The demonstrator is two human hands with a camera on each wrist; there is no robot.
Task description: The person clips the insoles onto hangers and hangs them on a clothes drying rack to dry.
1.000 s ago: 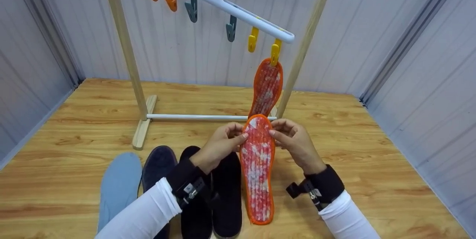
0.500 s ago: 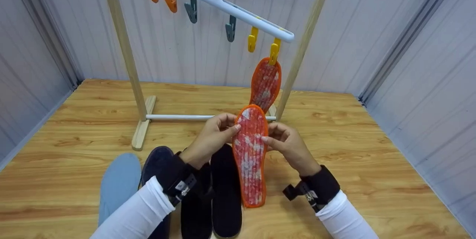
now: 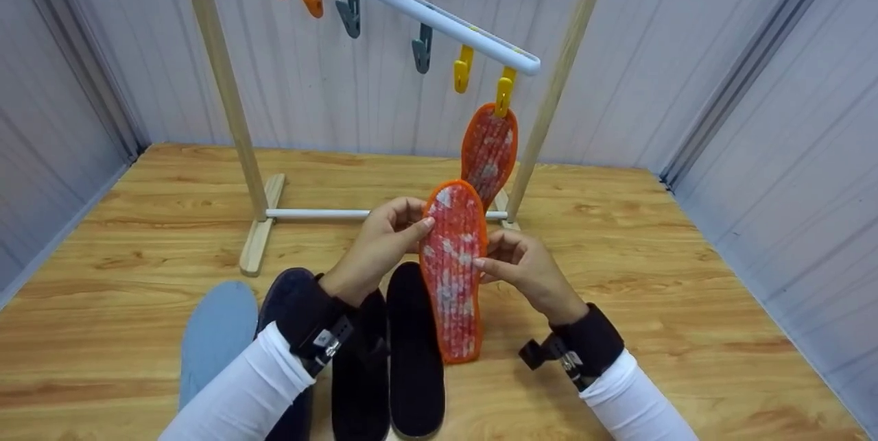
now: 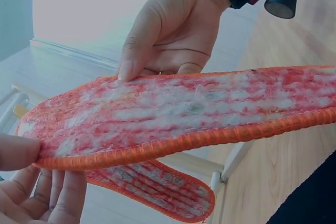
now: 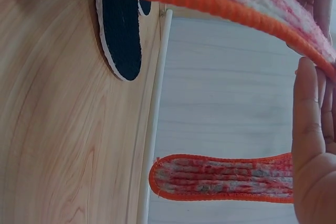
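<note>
The left hand [image 3: 381, 249] pinches the toe end of an orange-edged insole [image 3: 451, 269] along its left rim, while the right hand [image 3: 525, 269] pinches the opposite rim a little lower, so the insole hangs lifted above the wooden table [image 3: 686, 331], toe up, just in front of the drying rack [image 3: 411, 5]. Judging by its twin, a matching insole [image 3: 489, 153] clipped under the end yellow clip [image 3: 504, 92], the step in hand is raising this one to the rack; the next move would call for bringing the toe to the free yellow clip [image 3: 463, 69] and squeezing that clip open (likely needing one hand released). The head view alone shows the clips, the dark insoles [image 3: 384, 352] and a blue insole [image 3: 216, 335] on the table. The left wrist view shows the fuzzy top surface and thumb [image 4: 18, 150] on the rim; the right wrist view shows the underside edge.
</note>
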